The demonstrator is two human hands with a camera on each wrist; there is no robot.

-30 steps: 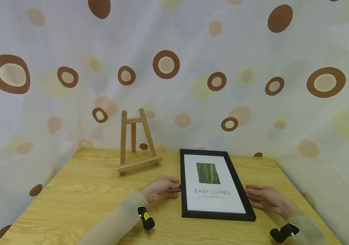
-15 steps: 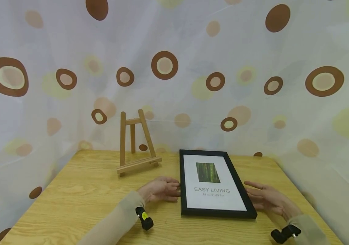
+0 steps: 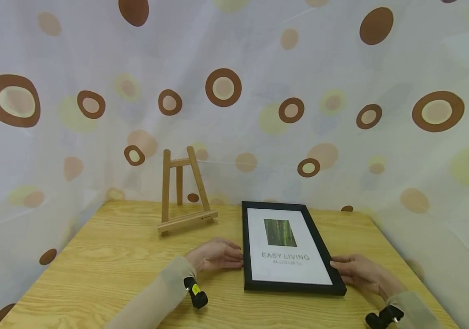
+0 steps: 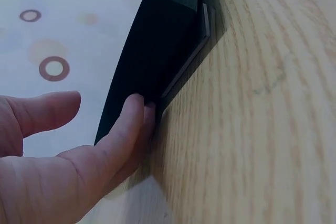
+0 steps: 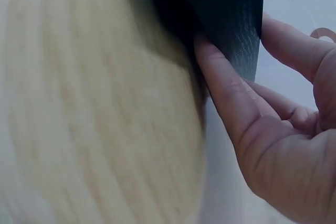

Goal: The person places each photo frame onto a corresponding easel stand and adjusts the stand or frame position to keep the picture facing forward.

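- Picture frame (image 3: 289,249), black-edged and face up, is at the table (image 3: 86,265) between our left grip (image 3: 216,255) and our right grip (image 3: 361,273), with more of its length beyond them than on our side.
- Our left grip is released: we touch the frame's left side with its fingertips, low down, while its thumb stands clear of the black edge.
- Our right grip is grasping the frame: we pinch its right side, thumb above and a finger at the lower edge.
- Between the two grips, inside the black edge, we see a white sheet (image 3: 289,274) with a green picture (image 3: 280,233) and the words "EASY LIVING"; the smaller line below is too blurred for us to read.
- Beyond the left grip and a little to its left, we see a wooden easel (image 3: 179,187) standing upright, apart from the frame.
- Behind each grip, at our pale sleeves (image 3: 156,288), we wear a small black device (image 3: 196,294).
- Beyond both grips, we face a spotted cloth (image 3: 234,128).
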